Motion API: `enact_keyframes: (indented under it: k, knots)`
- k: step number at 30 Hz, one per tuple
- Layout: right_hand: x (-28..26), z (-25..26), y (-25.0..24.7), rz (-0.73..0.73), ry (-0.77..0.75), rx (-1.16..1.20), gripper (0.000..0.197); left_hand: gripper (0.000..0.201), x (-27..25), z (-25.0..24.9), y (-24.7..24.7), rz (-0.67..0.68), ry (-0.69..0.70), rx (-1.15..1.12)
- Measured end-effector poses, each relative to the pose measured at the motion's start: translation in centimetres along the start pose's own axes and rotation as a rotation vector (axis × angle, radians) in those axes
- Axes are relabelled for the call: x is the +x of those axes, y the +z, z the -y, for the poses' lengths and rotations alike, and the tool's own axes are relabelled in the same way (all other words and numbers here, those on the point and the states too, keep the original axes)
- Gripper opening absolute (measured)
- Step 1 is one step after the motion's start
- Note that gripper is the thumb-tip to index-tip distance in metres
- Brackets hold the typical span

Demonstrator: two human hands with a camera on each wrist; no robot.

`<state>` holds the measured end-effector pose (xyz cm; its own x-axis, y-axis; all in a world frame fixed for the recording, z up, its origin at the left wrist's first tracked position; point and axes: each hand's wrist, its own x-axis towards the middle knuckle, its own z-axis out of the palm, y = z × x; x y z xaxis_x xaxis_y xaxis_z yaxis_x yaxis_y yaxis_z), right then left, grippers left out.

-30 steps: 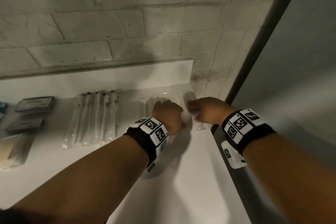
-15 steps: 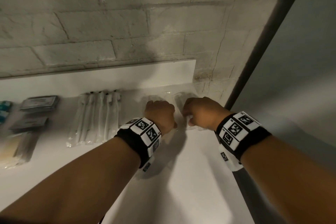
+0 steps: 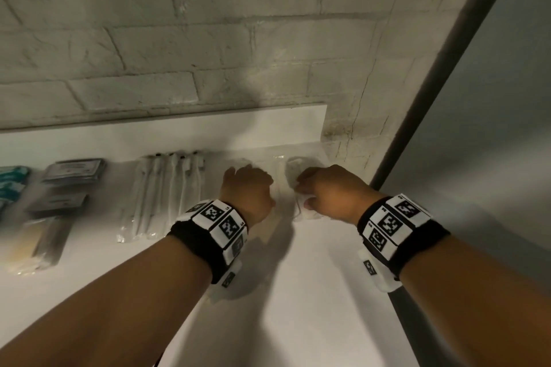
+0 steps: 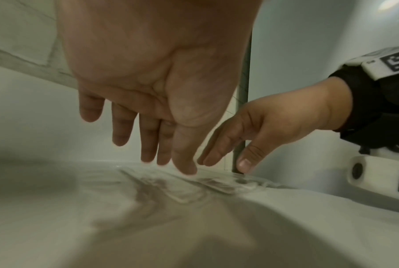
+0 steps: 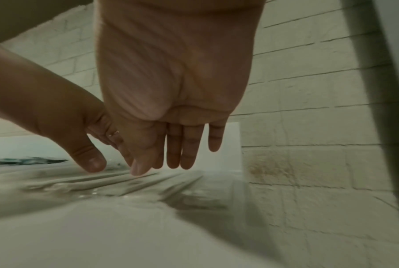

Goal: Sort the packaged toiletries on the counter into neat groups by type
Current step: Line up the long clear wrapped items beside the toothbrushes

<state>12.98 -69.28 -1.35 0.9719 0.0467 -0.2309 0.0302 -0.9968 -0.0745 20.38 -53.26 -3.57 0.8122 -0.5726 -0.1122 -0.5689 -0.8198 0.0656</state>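
Observation:
Flat clear plastic packets (image 3: 301,165) lie side by side at the far right end of the white counter (image 3: 298,292), against the wall. My left hand (image 3: 247,188) and right hand (image 3: 331,191) hover over them, palms down. In the left wrist view the left fingers (image 4: 148,145) hang straight, with the thumb tip down at the clear packets (image 4: 216,185). In the right wrist view the right fingers (image 5: 182,154) are also straight, the thumb tip touching the packets (image 5: 124,183). Neither hand grips anything.
Left of the hands lies a row of wrapped toothbrushes (image 3: 167,197). Further left are dark sachets (image 3: 74,170), teal packets (image 3: 12,185) and yellowish packets (image 3: 35,244). A brick wall (image 3: 208,53) backs the counter, and its right edge drops off beside a dark post (image 3: 432,98).
Both hands stay over the clear packets at the right end. The gap between them has widened slightly and the packets lie flatter.

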Motion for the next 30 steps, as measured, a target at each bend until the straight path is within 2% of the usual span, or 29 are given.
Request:
enact_keyframes:
  k: [4,8,18,22,25,30]
  knots:
    - [0.5,1.5,0.4,0.046,-0.092,-0.055,0.04,0.059,-0.5,0.7,0.1,0.097,-0.028,0.045]
    - [1.2,2.2,1.1,0.052,-0.075,-0.057,0.032,0.059,-0.7,0.6,0.6,0.08,-0.033,0.015]
    - [1.7,1.9,1.6,0.029,-0.058,-0.001,0.044,0.052,-0.8,1.2,0.7,0.02,0.009,-0.03]
    - [1.6,2.8,1.2,-0.012,-0.134,-0.04,0.047,0.047,-1.6,3.3,0.7,-0.019,-0.011,-0.048]
    - [2.0,4.1,1.5,0.04,-0.193,-0.099,0.044,0.041,-2.4,4.1,1.1,0.032,-0.015,0.004]
    - [2.2,4.9,1.9,0.078,-0.178,-0.11,0.04,0.037,-2.9,4.1,1.4,-0.001,-0.009,0.013]
